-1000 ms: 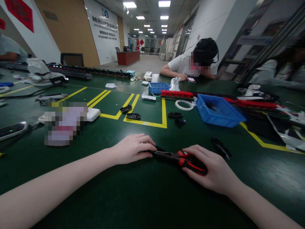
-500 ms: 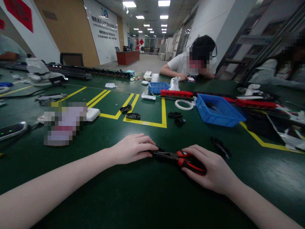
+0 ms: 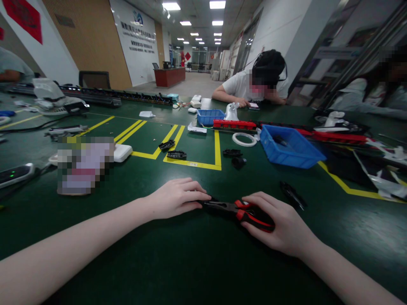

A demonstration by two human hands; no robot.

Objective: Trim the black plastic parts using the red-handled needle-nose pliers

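Note:
My right hand is closed round the red-and-black handles of a pair of long-nose pliers. The jaws point left and reach the fingertips of my left hand. Those fingers pinch a small black part, mostly hidden beneath them, and the plier tips meet it. Whether the jaws grip the part I cannot make out. Farther off lie several black plastic pieces, among them one by the yellow tape and a longer one to the right of my right hand.
A blue bin holding dark parts stands at the right, near a white tape roll. Behind them runs a red rail. A blurred-out flat object and a white box lie at left. Another person leans on the far edge.
The view has shifted very slightly. Both hands and the pliers keep nearly the same pose, with no clear movement of the black part.

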